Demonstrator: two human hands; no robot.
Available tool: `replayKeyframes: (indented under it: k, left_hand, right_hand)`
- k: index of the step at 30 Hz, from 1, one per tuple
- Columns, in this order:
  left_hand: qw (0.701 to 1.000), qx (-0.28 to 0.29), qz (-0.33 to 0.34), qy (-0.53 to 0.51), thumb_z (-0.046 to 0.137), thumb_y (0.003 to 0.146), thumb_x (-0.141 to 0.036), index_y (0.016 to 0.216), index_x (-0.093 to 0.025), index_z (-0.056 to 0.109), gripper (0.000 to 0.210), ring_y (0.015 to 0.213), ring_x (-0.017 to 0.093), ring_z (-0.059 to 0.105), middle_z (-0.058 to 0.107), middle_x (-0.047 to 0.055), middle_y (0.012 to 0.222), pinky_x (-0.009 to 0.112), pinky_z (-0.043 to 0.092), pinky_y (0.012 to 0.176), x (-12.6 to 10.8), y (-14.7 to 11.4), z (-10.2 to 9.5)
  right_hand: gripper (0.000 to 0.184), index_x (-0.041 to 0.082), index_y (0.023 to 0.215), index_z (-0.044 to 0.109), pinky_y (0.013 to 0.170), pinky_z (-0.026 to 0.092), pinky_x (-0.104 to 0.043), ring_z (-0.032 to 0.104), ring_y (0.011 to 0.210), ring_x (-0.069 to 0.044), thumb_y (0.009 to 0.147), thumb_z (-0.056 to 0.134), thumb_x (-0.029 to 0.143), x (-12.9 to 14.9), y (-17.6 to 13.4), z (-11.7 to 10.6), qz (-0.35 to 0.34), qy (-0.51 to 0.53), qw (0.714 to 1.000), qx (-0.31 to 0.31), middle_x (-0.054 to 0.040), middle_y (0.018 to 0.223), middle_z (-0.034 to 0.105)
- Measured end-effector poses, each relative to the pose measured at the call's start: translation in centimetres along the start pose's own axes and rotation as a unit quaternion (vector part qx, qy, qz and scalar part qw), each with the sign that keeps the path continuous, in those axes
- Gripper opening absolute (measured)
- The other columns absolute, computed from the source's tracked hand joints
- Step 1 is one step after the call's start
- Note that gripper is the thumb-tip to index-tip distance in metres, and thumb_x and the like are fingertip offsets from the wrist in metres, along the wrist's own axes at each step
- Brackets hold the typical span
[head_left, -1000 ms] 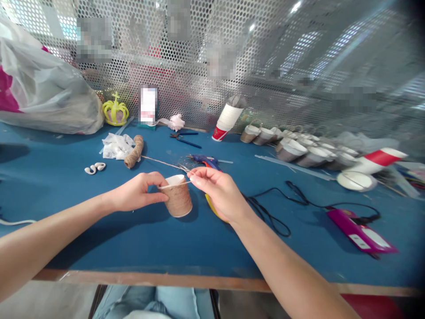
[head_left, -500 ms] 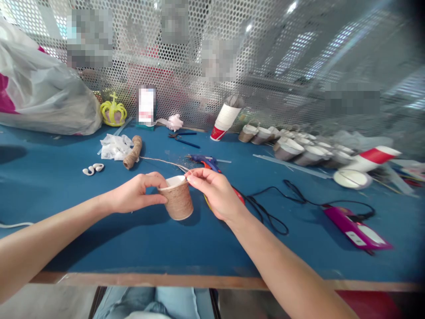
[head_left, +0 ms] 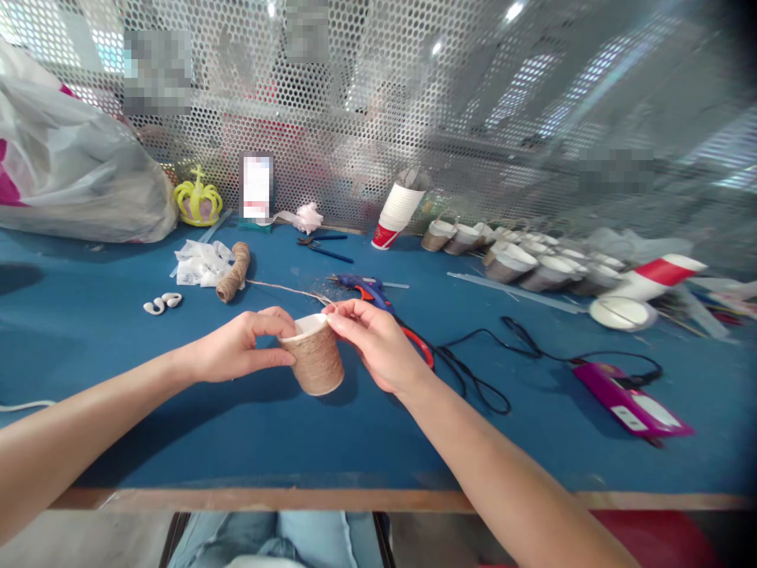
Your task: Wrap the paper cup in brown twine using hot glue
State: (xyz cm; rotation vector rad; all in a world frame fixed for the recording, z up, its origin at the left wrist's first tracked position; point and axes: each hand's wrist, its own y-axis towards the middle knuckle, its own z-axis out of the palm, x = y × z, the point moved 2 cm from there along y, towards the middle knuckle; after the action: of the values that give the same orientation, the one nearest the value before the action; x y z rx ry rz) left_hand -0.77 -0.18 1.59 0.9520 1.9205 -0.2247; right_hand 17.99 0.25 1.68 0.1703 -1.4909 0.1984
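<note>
A paper cup (head_left: 318, 363) wrapped in brown twine is tilted slightly above the blue table. My left hand (head_left: 251, 345) grips its left rim, fingers inside and thumb on the outside. At the right rim my right hand (head_left: 372, 335) pinches the twine strand (head_left: 284, 288) between thumb and fingertips. That strand runs back to a twine spool (head_left: 233, 272) lying on the table. Just beyond my right hand lies a blue glue gun (head_left: 359, 285), partly hidden by the hand.
Pliers (head_left: 325, 248), a stack of paper cups (head_left: 397, 214) and a yellow crown (head_left: 199, 199) stand or lie toward the perforated screen. Several wrapped cups (head_left: 509, 262) crowd the back right. A purple power strip (head_left: 632, 401) with black cable lies right; white earbuds (head_left: 163, 304) lie left.
Both hands stay at the cup's rim, with the right fingertips still pinching the twine. The whole view has shifted slightly; the other things on the table lie as before.
</note>
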Motion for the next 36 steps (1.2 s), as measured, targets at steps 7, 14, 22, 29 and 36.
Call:
replayKeyframes:
  k: [7, 14, 22, 29, 36]
  left_hand:
    - [1.000, -0.001, 0.012, -0.028, 0.054, 0.082, -0.024, 0.085, -0.014, 0.061, 0.013, 0.089, 0.017, 0.054, 0.058, 0.006, 0.091, 0.031, 0.043, 0.085, -0.1, 0.0, 0.0]
    - [0.999, -0.015, 0.010, -0.036, 0.055, 0.082, -0.025, 0.086, -0.013, 0.062, 0.015, 0.091, 0.018, 0.054, 0.059, 0.007, 0.093, 0.032, 0.042, 0.087, 0.3, 0.0, 0.0]
    - [1.000, -0.009, 0.010, -0.022, 0.054, 0.081, -0.020, 0.085, -0.012, 0.061, 0.011, 0.092, 0.018, 0.053, 0.059, 0.007, 0.092, 0.033, 0.042, 0.087, 0.3, 0.1, 0.0]
    - [0.999, -0.025, 0.000, 0.046, 0.053, 0.080, -0.022, 0.088, -0.012, 0.056, 0.013, 0.084, 0.016, 0.054, 0.059, 0.006, 0.088, 0.030, 0.043, 0.079, -0.1, 0.0, 0.3]
    - [0.997, -0.012, -0.078, 0.020, 0.059, 0.074, -0.035, 0.098, -0.011, 0.056, 0.034, 0.077, 0.016, 0.054, 0.061, 0.004, 0.087, 0.026, 0.045, 0.068, -0.6, 0.0, 1.1]
  right_hand:
    - [0.016, 0.019, 0.070, 0.054, 0.072, 0.042, -0.027, 0.054, 0.079, -0.011, 0.071, 0.064, 0.031, -0.1, -0.1, 0.4, 0.053, 0.070, 0.996, 0.029, -0.0030, 0.105, 0.062]
    - [0.016, 0.020, 0.069, 0.054, 0.072, 0.042, -0.027, 0.056, 0.077, -0.012, 0.071, 0.065, 0.031, -0.3, 0.1, 0.6, 0.059, 0.114, 0.991, 0.040, -0.0013, 0.100, 0.065]
    - [0.022, 0.020, 0.071, 0.048, 0.081, 0.042, -0.031, 0.058, 0.090, -0.015, 0.071, 0.064, 0.036, -0.8, -0.1, 1.0, 0.050, 0.112, 0.991, 0.045, -0.0023, 0.098, 0.066]
    - [0.024, 0.021, 0.073, 0.047, 0.084, 0.041, -0.031, 0.057, 0.092, -0.015, 0.075, 0.059, 0.042, -1.4, -0.2, 1.1, -0.026, 0.025, 0.999, -0.001, -0.0037, 0.104, 0.062]
    - [0.022, 0.022, 0.077, 0.046, 0.077, 0.043, -0.029, 0.055, 0.086, -0.014, 0.080, 0.052, 0.043, -2.0, -0.6, 2.3, -0.039, -0.076, 0.996, 0.010, -0.0038, 0.105, 0.059]
